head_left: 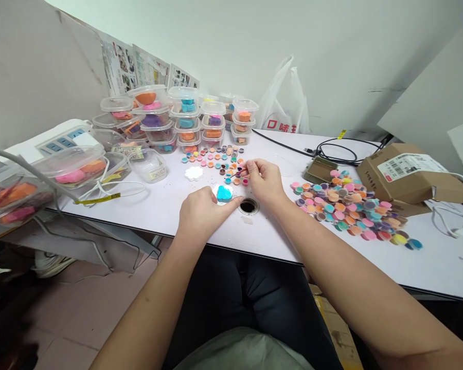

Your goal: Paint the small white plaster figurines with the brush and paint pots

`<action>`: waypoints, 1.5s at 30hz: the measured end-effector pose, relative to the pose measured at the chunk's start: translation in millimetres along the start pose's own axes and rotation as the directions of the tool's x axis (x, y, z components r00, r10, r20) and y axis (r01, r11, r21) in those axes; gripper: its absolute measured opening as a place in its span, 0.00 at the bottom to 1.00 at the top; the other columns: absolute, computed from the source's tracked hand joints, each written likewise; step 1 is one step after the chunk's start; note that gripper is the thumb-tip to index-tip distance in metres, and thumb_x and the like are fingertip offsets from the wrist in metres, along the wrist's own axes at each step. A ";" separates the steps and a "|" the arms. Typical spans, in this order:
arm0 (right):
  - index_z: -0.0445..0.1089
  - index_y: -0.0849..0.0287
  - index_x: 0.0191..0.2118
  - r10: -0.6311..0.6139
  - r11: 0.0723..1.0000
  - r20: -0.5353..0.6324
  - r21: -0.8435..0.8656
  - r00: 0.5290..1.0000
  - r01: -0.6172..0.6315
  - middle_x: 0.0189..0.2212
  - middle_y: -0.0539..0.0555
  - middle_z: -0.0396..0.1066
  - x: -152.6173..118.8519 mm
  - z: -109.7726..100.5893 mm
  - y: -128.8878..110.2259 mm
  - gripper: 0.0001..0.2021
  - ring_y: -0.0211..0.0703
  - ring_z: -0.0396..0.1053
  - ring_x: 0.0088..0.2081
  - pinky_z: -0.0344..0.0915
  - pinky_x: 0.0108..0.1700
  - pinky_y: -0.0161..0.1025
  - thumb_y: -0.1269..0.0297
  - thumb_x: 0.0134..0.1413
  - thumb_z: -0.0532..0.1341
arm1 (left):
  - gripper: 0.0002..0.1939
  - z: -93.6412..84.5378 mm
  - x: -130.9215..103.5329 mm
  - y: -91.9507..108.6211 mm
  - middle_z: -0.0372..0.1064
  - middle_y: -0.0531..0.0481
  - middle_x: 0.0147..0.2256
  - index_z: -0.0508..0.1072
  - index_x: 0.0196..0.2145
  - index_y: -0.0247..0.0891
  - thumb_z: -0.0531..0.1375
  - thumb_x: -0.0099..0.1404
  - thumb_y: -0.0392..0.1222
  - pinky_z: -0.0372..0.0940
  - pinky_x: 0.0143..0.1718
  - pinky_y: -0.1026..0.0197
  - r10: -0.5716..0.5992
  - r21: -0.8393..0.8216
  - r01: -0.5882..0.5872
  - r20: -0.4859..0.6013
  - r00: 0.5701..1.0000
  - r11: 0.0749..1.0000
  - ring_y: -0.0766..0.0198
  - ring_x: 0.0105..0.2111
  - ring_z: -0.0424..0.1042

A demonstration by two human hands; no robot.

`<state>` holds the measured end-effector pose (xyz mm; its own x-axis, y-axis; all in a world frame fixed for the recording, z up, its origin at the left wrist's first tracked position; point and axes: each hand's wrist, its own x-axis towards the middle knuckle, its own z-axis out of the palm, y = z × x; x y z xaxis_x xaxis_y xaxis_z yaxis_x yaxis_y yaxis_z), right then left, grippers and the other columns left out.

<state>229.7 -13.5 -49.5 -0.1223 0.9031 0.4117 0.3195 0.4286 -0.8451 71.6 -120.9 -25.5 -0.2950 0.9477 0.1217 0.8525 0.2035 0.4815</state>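
Note:
My left hand [200, 210] is closed at the edge of a small white piece with a bright blue top [224, 193], its thumb stretched along the near side. My right hand [264, 180] is in a pinch above the small paint pots [219, 158]. A thin reddish bit shows at its fingertips, too small to name. These pots hold several colours and lie in joined strips just beyond my hands. A white scalloped, flower-shaped piece [194, 173] lies to the left of the pots. Between my hands is a round cable hole [249, 206] in the white table [262, 236].
Stacked clear tubs [187, 123] with coloured shapes stand at the back left, beside a power strip [61, 144]. At right are a heap of paint pots [347, 205], a cardboard box [397, 169] and black cable [337, 149]. A white plastic bag [283, 103] stands behind.

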 end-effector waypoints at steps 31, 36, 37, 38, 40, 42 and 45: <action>0.74 0.54 0.38 -0.081 0.997 0.045 -0.008 0.996 0.082 0.31 0.52 0.79 -4.2 -4.1 -12.8 0.18 0.47 0.77 0.35 0.70 0.45 0.48 0.49 0.69 0.54 | 0.22 3.1 16.4 -8.9 0.65 0.42 0.49 0.64 0.43 0.42 0.66 0.54 0.48 0.62 0.57 0.45 -0.050 -0.166 0.031 -0.110 0.993 0.986 0.45 0.55 0.63; 0.74 0.53 0.35 -0.168 0.918 0.121 -0.343 0.978 0.200 0.31 0.54 0.80 0.8 4.5 -14.8 0.15 0.54 0.70 0.45 0.55 0.56 0.57 0.58 0.70 0.54 | 0.21 3.1 15.0 -8.0 0.64 0.42 0.48 0.60 0.40 0.43 0.65 0.53 0.46 0.63 0.56 0.44 -0.062 -0.163 0.044 -0.108 0.992 0.986 0.45 0.54 0.63; 0.74 0.53 0.35 -0.180 0.890 0.141 -0.397 0.973 0.223 0.32 0.54 0.80 1.2 6.9 -14.3 0.14 0.55 0.69 0.45 0.53 0.55 0.57 0.59 0.69 0.54 | 0.22 3.6 15.0 -8.4 0.64 0.42 0.48 0.59 0.40 0.43 0.65 0.53 0.46 0.63 0.56 0.44 -0.049 -0.163 0.031 -0.106 0.993 0.986 0.45 0.54 0.63; 0.74 0.54 0.34 -0.192 0.866 0.160 -0.438 0.968 0.244 0.32 0.55 0.80 1.6 9.1 -13.6 0.15 0.54 0.68 0.45 0.53 0.55 0.57 0.60 0.69 0.54 | 0.22 4.1 15.0 -8.9 0.63 0.42 0.48 0.59 0.41 0.43 0.65 0.53 0.45 0.62 0.56 0.44 -0.034 -0.163 0.017 -0.105 0.994 0.986 0.45 0.55 0.63; 0.74 0.54 0.32 -0.209 0.838 0.185 -0.472 0.960 0.273 0.32 0.55 0.79 2.0 12.3 -11.5 0.16 0.53 0.67 0.43 0.52 0.53 0.55 0.60 0.69 0.53 | 0.22 5.2 15.5 -10.2 0.63 0.43 0.49 0.60 0.41 0.44 0.65 0.53 0.44 0.62 0.57 0.44 -0.007 -0.165 -0.010 -0.101 0.995 0.986 0.46 0.56 0.62; 0.74 0.54 0.32 -0.213 0.837 0.173 -0.475 0.962 0.271 0.32 0.56 0.78 2.4 13.6 -10.1 0.16 0.52 0.67 0.43 0.53 0.53 0.55 0.60 0.70 0.53 | 0.21 6.1 16.1 -11.4 0.64 0.42 0.50 0.61 0.43 0.43 0.65 0.53 0.43 0.61 0.58 0.44 0.011 -0.167 -0.027 -0.096 0.995 0.986 0.46 0.57 0.62; 0.75 0.54 0.34 -0.194 0.848 0.145 -0.473 0.970 0.240 0.31 0.56 0.78 2.4 11.7 -11.7 0.14 0.53 0.67 0.43 0.53 0.54 0.57 0.60 0.69 0.54 | 0.22 6.9 16.2 -13.1 0.64 0.42 0.51 0.63 0.45 0.43 0.65 0.54 0.43 0.60 0.59 0.44 0.017 -0.166 -0.032 -0.096 0.995 0.986 0.46 0.58 0.62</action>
<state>214.7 -16.1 -42.6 -0.3169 0.7972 0.5139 0.6860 0.5668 -0.4562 58.7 -106.5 -35.8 -0.3206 0.9231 0.2121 0.7780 0.1289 0.6149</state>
